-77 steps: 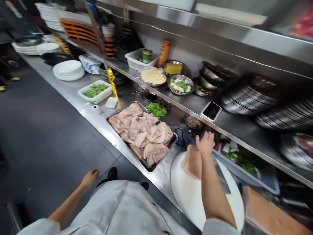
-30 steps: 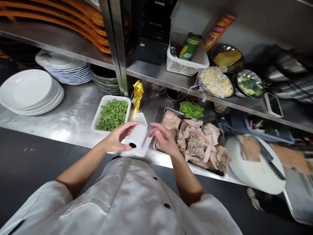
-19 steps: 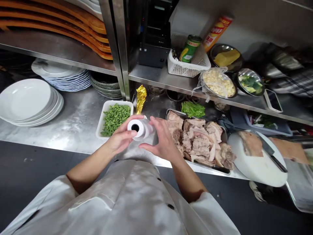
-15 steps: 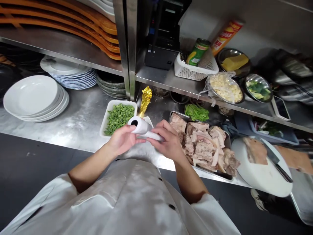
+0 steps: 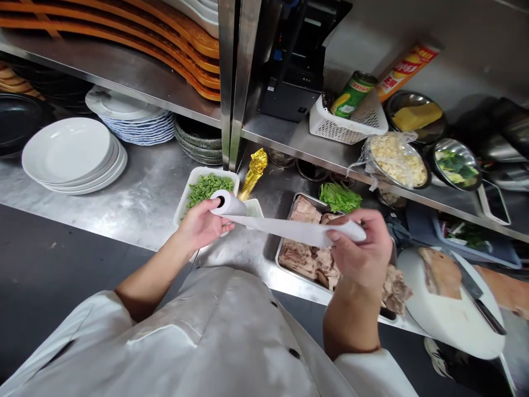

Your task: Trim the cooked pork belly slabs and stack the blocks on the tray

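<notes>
My left hand (image 5: 203,226) grips a roll of white paper (image 5: 232,205), its dark core hole facing left. A strip of the paper (image 5: 285,229) stretches from the roll across to my right hand (image 5: 366,251), which pinches its far end between thumb and fingers. Behind my left hand sits a white tray of chopped greens (image 5: 210,186). Under the strip and my right hand lies a metal tray (image 5: 282,264) full of cooked meat pieces (image 5: 300,253), partly hidden by my arm. Leafy greens (image 5: 339,197) rest at its back edge.
White plates (image 5: 68,151) are stacked on the left counter. A round cutting board (image 5: 448,325) at the right bears a slab of meat and a knife (image 5: 481,306). Above, a metal shelf edge (image 5: 289,149) carries a white basket (image 5: 336,128) and bowls. A shoe (image 5: 438,355) shows below.
My right hand has moved right, away from the roll, drawing out a long strip of paper. The left hand stays around the roll. The view has shifted slightly.
</notes>
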`<state>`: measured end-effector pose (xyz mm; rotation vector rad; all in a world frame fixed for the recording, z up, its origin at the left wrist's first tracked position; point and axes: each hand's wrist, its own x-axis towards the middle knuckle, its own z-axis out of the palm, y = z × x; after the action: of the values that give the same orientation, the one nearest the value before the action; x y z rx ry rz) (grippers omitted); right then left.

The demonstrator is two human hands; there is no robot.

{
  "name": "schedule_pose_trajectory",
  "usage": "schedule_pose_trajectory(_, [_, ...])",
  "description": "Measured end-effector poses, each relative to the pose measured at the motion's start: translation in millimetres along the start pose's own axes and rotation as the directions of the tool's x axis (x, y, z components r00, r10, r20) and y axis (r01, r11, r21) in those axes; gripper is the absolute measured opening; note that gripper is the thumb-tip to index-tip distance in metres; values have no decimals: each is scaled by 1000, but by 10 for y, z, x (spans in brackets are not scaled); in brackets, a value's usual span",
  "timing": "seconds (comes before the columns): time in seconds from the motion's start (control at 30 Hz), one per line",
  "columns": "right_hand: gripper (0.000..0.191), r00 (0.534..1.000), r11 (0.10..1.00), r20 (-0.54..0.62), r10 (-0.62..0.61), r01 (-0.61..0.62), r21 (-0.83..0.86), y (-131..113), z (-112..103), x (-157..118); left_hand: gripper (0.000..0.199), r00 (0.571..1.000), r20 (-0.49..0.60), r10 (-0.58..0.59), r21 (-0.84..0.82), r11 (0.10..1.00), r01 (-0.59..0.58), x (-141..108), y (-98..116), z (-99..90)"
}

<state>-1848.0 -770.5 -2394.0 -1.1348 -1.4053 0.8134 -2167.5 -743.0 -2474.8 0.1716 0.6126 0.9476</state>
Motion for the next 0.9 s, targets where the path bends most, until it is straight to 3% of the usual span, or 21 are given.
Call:
schedule_pose_trajectory(0.1, [54, 997, 997, -67, 42, -47, -64, 156, -150, 165, 32, 989, -5, -148, 33, 988, 148, 15, -76, 20])
schedule_pose_trajectory(0.27, [70, 993, 987, 63, 105, -96, -132, 650, -372, 453, 36, 969, -43, -242, 84, 966, 245, 43, -197, 105])
schedule_pose_trajectory(0.37, [67, 992, 898, 33, 123, -97, -429, 739, -339, 553, 35, 967, -139, -213, 149, 961, 233, 111, -243, 127])
schedule_pose_trajectory(0.43, [66, 995, 802, 92, 31, 30, -596, 655, -146, 549, 33, 964, -208, -164, 242, 947, 213, 171, -278, 144])
schedule_pose_trajectory(0.47, [70, 979, 782, 206, -3, 131, -610, 595, 2, 524, 33, 966, -226, -129, 300, 934, 195, 199, -297, 159])
schedule_pose_trajectory(0.5, [77, 933, 788, 359, -18, 234, -570, 540, 173, 485, 32, 969, -229, -91, 361, 917, 172, 222, -316, 177])
schedule_pose_trajectory(0.53, [87, 856, 814, 517, -16, 311, -490, 502, 355, 436, 32, 974, -220, -58, 418, 896, 148, 237, -332, 197])
schedule_pose_trajectory(0.6, [106, 708, 880, 706, 23, 321, -350, 503, 700, 323, 33, 983, -184, -5, 491, 866, 96, 241, -354, 229])
schedule_pose_trajectory(0.63, [108, 686, 908, 725, 58, 266, -324, 542, 840, 271, 35, 985, -171, 11, 501, 862, 77, 234, -358, 235])
schedule_pose_trajectory(0.77, [69, 760, 952, 624, 182, 22, -305, 790, 1092, 197, 41, 987, -156, 43, 455, 890, 33, 208, -335, 164])
schedule_pose_trajectory(0.9, [45, 810, 967, 584, 49, 107, -229, 892, 1076, 313, 46, 988, -147, 43, 434, 901, 26, 264, -257, 102])
